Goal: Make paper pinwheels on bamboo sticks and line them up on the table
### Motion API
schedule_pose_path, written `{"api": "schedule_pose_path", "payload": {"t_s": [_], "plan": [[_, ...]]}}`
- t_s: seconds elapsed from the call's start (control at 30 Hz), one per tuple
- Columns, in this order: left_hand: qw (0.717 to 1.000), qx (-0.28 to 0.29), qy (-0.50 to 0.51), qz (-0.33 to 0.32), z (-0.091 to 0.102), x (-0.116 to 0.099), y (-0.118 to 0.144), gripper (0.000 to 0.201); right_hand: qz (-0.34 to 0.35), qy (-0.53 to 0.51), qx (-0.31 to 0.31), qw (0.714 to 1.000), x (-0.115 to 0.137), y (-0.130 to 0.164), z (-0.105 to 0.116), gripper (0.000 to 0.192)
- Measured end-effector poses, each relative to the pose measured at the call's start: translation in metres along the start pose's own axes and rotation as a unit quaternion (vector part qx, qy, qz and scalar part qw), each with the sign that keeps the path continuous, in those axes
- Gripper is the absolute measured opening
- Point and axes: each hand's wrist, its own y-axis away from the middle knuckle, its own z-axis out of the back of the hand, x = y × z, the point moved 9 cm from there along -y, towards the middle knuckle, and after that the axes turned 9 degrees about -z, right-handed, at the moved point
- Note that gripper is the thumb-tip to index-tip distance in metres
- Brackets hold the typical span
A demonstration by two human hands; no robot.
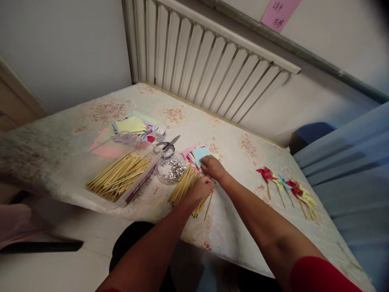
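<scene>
1. I see my left hand (pixel 200 190) curled loosely over the loose heap of wooden sticks (pixel 185 187) lying near the front edge of the table (pixel 231 231). The fingers look closed around one or two sticks, though I can't tell how firm the hold is.
2. My right hand (pixel 212 167) lies flat, fingers mostly spread and pressed down, on the small stack of coloured paper squares (pixel 197 155) just behind the sticks. It grips nothing that I can make out.
3. My reading: this is the pick-up stage of making a pinwheel — one stick and one sheet being singled out together.
4. The next move calls for peeling a single square off the top without dragging the rest, and lifting one stick clear of the heap.
5. Just beside the hands sits a clear dish of silver pins (pixel 172 169), with scissors (pixel 169 146) behind it and a tray of more sticks (pixel 120 178) towards the left edge.
6. Finished pinwheels (pixel 285 187) lie in a row near the right edge — well apart from both hands.
</scene>
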Motion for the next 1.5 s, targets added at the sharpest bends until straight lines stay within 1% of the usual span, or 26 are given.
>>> {"api": "schedule_pose_path", "payload": {"t_s": [0.27, 0.37, 0.47, 0.57, 0.73, 0.83, 0.93, 1.07, 1.23, 1.33, 1.43, 1.5], "plan": [[1.000, -0.010, 0.020, 0.020, -0.001, 0.002, 0.001, 0.011, -0.024, -0.021, -0.024, 0.999, -0.006, -0.003, 0.002, 0.022], [0.999, -0.007, 0.027, 0.017, -0.002, 0.006, -0.001, 0.011, -0.050, -0.036, -0.046, 0.997, -0.011, -0.005, 0.003, 0.025], [1.000, -0.006, 0.018, 0.004, -0.001, 0.008, -0.004, 0.012, -0.093, -0.054, -0.078, 0.991, -0.019, -0.008, 0.007, 0.024], [1.000, -0.009, 0.019, 0.002, 0.000, 0.007, -0.004, 0.014, -0.141, -0.088, -0.128, 0.978, -0.031, -0.008, 0.018, 0.023], [1.000, -0.018, 0.001, 0.006, 0.004, 0.001, -0.001, 0.017, -0.204, -0.140, -0.218, 0.944, -0.056, -0.005, 0.042, 0.021], [1.000, -0.018, 0.004, 0.011, 0.004, 0.000, 0.000, 0.016, -0.233, -0.164, -0.251, 0.925, -0.070, -0.002, 0.051, 0.020], [1.000, -0.022, 0.008, 0.013, 0.004, 0.001, -0.001, 0.016, -0.249, -0.173, -0.254, 0.918, -0.076, 0.000, 0.052, 0.017], [1.000, -0.023, -0.010, 0.012, 0.005, 0.005, -0.003, 0.016, -0.252, -0.175, -0.237, 0.922, -0.071, 0.003, 0.047, 0.016], [1.000, -0.019, -0.007, 0.006, 0.005, 0.008, -0.005, 0.017, -0.268, -0.180, -0.250, 0.913, -0.071, 0.007, 0.045, 0.017], [1.000, -0.023, 0.010, 0.011, 0.005, 0.003, -0.002, 0.013, -0.277, -0.200, -0.280, 0.897, -0.079, 0.010, 0.053, 0.017], [0.999, -0.022, 0.041, 0.020, 0.004, -0.005, 0.000, 0.011, -0.295, -0.236, -0.327, 0.866, -0.092, 0.017, 0.068, 0.016], [0.997, -0.037, 0.060, 0.020, 0.006, -0.008, 0.000, 0.010, -0.305, -0.268, -0.354, 0.843, -0.101, 0.023, 0.079, 0.015]]}}
